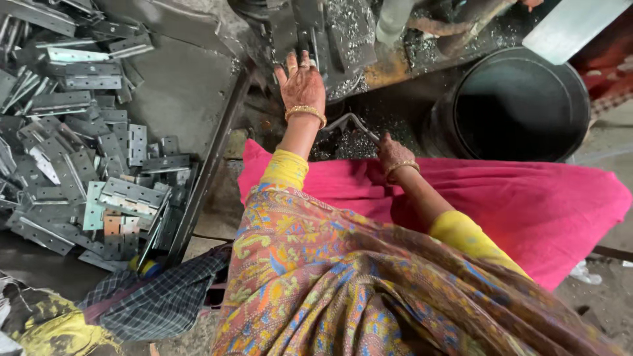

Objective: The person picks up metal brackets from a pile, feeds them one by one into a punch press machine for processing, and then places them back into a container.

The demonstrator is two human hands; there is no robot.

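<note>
The left hand (302, 82) reaches forward with its fingers stretched out flat, resting palm-down on a small grey metal piece (310, 41) that sits on the bed of a grimy machine (343, 33), where bright metal shavings (346, 16) lie scattered. A gold bangle (306, 112) circles that wrist. The right hand (391, 153) is lower and nearer the body, curled closed around the end of a bent metal handle (353, 122) that runs up and left from it toward the machine; a second bangle sits on this wrist too. Both arms wear yellow sleeves, and a patterned orange shawl (343, 283) covers the shoulders in the foreground. Under the arms lies a bright pink cloth (527, 204). To the left, a large heap of grey steel hinges (72, 145) fills a shallow metal tray (204, 171), many lying folded flat, some opened. To the right of the hands, a dark round bucket (521, 109) stands on the floor, well apart from the hinges. A checked grey cloth (165, 300) lies crumpled at the lower left.
</note>
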